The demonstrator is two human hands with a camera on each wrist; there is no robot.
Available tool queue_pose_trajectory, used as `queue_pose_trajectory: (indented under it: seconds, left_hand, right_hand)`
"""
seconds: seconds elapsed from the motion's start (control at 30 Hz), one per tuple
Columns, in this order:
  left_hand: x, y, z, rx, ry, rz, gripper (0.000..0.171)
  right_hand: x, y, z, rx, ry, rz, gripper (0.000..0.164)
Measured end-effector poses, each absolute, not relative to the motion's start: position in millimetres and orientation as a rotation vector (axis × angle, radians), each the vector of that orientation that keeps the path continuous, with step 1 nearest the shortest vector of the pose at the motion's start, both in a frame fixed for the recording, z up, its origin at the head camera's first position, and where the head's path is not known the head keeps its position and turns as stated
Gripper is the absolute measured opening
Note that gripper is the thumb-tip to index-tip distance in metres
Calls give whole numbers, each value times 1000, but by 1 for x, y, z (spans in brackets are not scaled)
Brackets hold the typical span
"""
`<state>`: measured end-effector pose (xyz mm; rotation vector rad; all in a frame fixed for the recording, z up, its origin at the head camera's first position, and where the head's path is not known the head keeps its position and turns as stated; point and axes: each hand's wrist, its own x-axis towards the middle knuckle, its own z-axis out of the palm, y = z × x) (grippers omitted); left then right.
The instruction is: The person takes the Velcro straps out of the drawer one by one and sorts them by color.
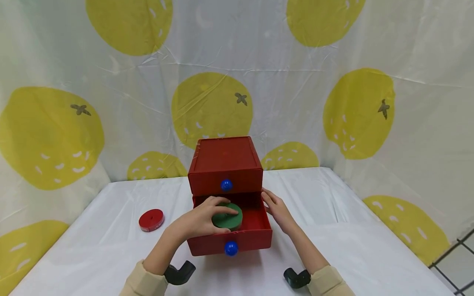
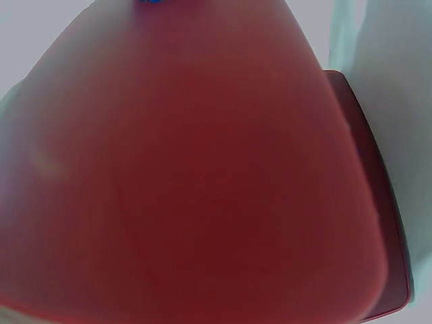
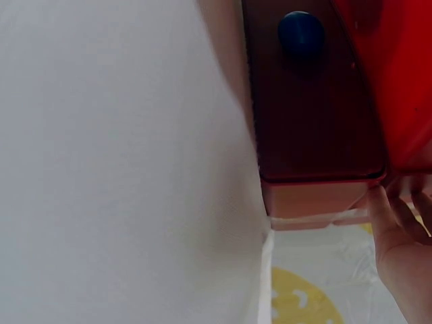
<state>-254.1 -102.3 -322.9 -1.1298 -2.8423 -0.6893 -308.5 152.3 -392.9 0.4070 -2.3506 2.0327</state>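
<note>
A two-drawer red cabinet (image 1: 227, 154) stands on the white table, with its lower drawer (image 1: 255, 242) pulled out. Inside that drawer, my left hand (image 1: 201, 218) grips a flat green roll of tape (image 1: 233, 221) between thumb and fingers. My right hand (image 1: 278, 210) rests its fingers against the cabinet's right side. In the right wrist view, this hand (image 3: 405, 266) touches the cabinet edge near the upper drawer front (image 3: 317, 121). The left wrist view is mostly filled by a blurred red drawer surface (image 2: 202, 175); the roll is hidden there.
A red roll of tape (image 1: 151, 220) lies on the table left of the cabinet. Blue knobs mark the upper drawer (image 1: 226, 185) and the lower one. Behind the table hangs a white cloth (image 1: 281, 98) with yellow fruit prints. Dark grid bars (image 1: 453, 257) show at far right.
</note>
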Motion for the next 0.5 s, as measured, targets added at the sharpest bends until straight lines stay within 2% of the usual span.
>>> queue_pose_trajectory:
  seconds: [0.5]
  left_hand:
    - [-249, -111, -316, -1111, -2779, -824, 43]
  right_hand:
    - [-308, 151, -392, 381, -2374, 2010, 55]
